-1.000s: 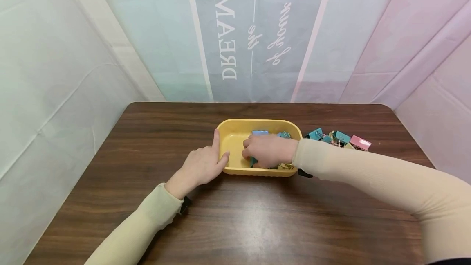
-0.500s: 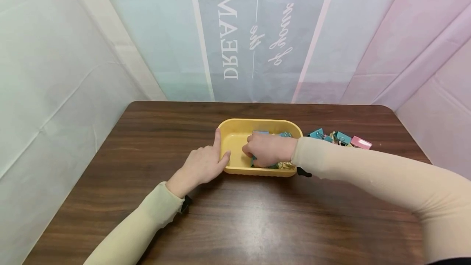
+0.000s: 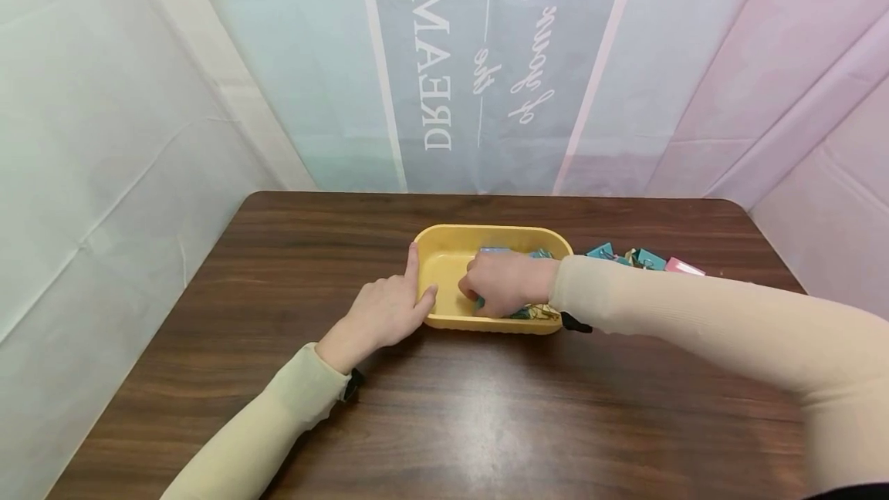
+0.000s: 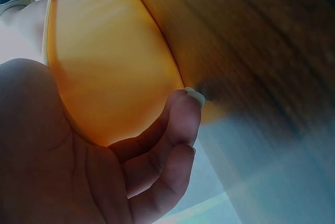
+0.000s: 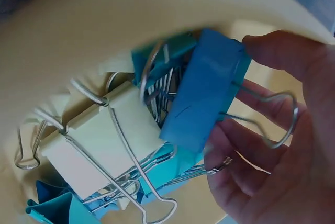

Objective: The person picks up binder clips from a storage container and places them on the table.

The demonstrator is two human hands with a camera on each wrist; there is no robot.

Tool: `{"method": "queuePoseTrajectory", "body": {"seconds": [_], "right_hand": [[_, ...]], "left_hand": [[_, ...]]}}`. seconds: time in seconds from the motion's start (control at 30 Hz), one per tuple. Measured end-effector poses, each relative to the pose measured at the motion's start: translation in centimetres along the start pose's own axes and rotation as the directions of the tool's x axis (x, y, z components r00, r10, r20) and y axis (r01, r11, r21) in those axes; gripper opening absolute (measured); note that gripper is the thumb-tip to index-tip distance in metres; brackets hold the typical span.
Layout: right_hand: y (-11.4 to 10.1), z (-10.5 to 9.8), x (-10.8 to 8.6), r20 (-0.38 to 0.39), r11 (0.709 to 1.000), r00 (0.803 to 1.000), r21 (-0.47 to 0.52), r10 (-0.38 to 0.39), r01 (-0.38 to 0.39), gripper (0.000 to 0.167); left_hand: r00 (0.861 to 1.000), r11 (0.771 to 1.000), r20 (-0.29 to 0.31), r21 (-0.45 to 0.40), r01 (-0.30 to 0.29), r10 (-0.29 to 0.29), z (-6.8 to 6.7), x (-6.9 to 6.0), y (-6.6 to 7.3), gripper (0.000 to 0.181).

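A yellow plastic box (image 3: 500,325) stands on the table, holding several binder clips in its right half. My left hand (image 3: 378,311) grips its left end, index finger along the rim and thumb over it; in the left wrist view the other fingers (image 4: 180,114) bend against the outer wall. Inside the box, my right hand (image 3: 510,284) pinches a blue binder clip (image 5: 201,90) between thumb and fingers, as the right wrist view shows. Beside that clip lie a cream binder clip (image 5: 104,137) and teal ones (image 5: 60,211), partly overlapping. From the head, my right hand covers most of them.
Right of the box, a loose heap of teal binder clips (image 3: 650,258) and a pink binder clip (image 3: 684,266) lies on the brown wooden table (image 3: 444,423), partly behind my right sleeve (image 3: 694,315). A printed cloth (image 3: 479,168) hangs behind the table's far edge.
Both hands keep nearly the same places at the box. My right forearm has risen slightly in the view and hides more of the heap. The scene shifts slightly rightward.
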State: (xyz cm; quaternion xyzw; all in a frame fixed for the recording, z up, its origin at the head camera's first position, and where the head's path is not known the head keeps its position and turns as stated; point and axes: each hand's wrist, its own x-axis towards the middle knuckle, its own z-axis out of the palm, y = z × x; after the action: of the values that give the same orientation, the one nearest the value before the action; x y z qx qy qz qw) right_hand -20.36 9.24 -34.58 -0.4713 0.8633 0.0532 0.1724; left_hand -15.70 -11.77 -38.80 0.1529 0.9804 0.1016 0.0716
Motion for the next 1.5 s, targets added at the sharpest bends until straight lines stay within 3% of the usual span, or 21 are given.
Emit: {"method": "queuePoseTrajectory", "body": {"seconds": [0.2, 0.43, 0.6, 0.8, 0.97, 1.23, 1.37, 1.5], "right_hand": [[0.5, -0.9, -1.3, -0.102, 1.000, 0.995, 0.019, 0.016, -0.014, 0.010], [1.3, -2.0, -2.8, -0.237, 0.988, 0.972, 0.148, 0.002, 0.034, 0.014], [2.2, -2.7, -4.3, -0.303, 0.970, 0.952, 0.243, 0.045, 0.031, 0.020], [3.7, -3.1, -7.1, -0.391, 0.922, 0.911, 0.387, 0.132, 0.033, 0.023], [5.4, -2.9, -10.3, -0.421, 0.900, 0.870, 0.433, 0.256, -0.055, 0.025], [9.3, 0.0, -15.1, -0.413, 0.876, 0.806, 0.414, 0.424, -0.249, 0.022], [10.9, 2.0, -16.5, -0.371, 0.847, 0.781, 0.395, 0.502, -0.356, 0.022], [11.9, 3.8, -17.2, -0.319, 0.822, 0.778, 0.395, 0.541, -0.410, 0.028]], "left_hand": [[1.000, 1.000, -0.003, -0.007, 0.003, -0.003, 0.0, -0.1, 0.1, 0.081], [1.000, 1.000, -0.005, -0.010, 0.007, -0.007, 0.1, 0.0, 0.1, 0.081], [1.000, 1.000, -0.011, -0.001, 0.004, -0.004, 0.1, 0.0, 0.1, 0.082], [1.000, 1.000, -0.022, 0.012, -0.005, 0.006, 0.2, -0.1, 0.0, 0.082], [1.000, 1.000, -0.023, 0.010, -0.006, 0.007, 0.2, -0.1, 0.0, 0.082], [1.000, 1.000, -0.025, 0.010, 0.001, -0.001, 0.2, -0.1, 0.0, 0.081], [1.000, 1.000, -0.019, 0.006, 0.004, -0.004, 0.2, -0.1, 0.0, 0.081], [1.000, 1.000, -0.012, 0.005, 0.002, -0.002, 0.2, -0.1, 0.0, 0.081]]}}
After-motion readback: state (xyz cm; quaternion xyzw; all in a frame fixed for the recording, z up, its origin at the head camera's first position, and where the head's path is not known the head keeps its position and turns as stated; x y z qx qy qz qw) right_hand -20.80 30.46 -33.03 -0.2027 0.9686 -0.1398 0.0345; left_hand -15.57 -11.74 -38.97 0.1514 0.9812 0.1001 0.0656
